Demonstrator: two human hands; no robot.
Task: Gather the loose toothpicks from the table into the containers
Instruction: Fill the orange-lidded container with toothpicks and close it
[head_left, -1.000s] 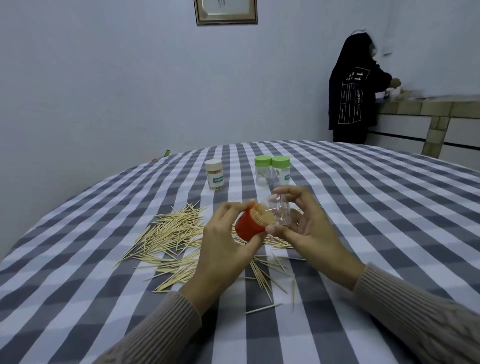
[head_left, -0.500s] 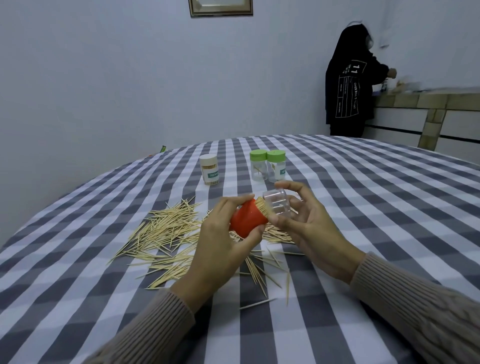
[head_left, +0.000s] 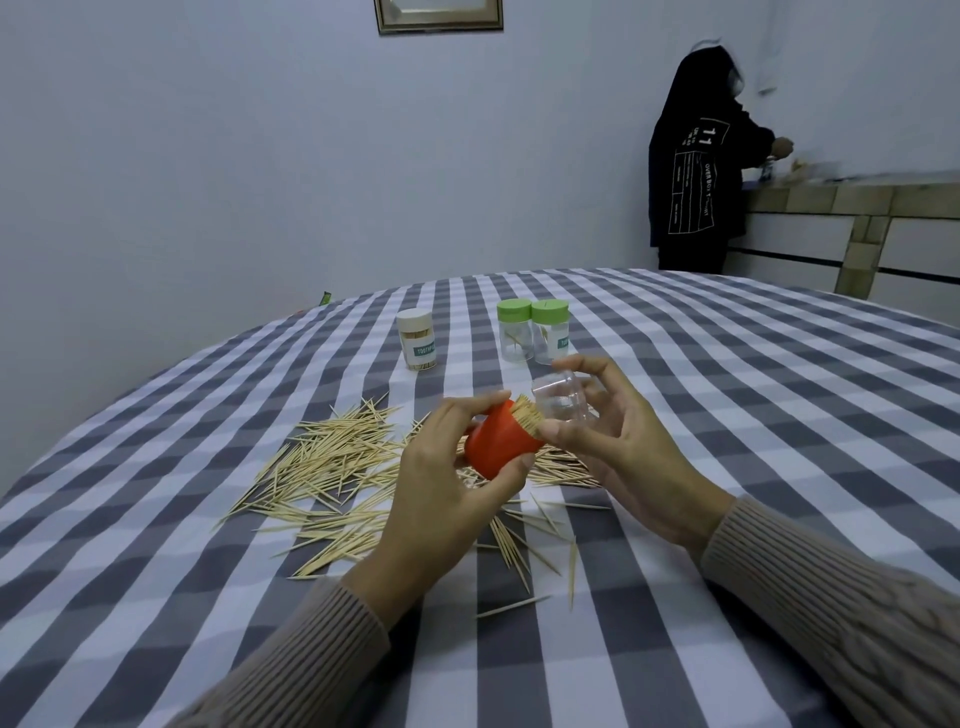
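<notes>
The person is wearing a beige ribbed-knit sweater, its left sleeve (head_left: 311, 660) and right sleeve (head_left: 841, 618) reaching both wrists.

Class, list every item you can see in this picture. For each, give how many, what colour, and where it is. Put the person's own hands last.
Loose toothpicks: many, pale wood, scattered on the table left of and under the hands.
Orange cap: one, packed with toothpicks, held above the table.
Clear container: one, transparent, held at the cap's mouth.
White-lidded jar: one, full, farther back on the table.
Green-lidded jars: two, clear, side by side at the back.
Tablecloth: one, grey and white check.
Picture frame: one, on the wall.
Person in black: one, at the counter.
Left hand: grips the cap.
Right hand: holds the container.
</notes>
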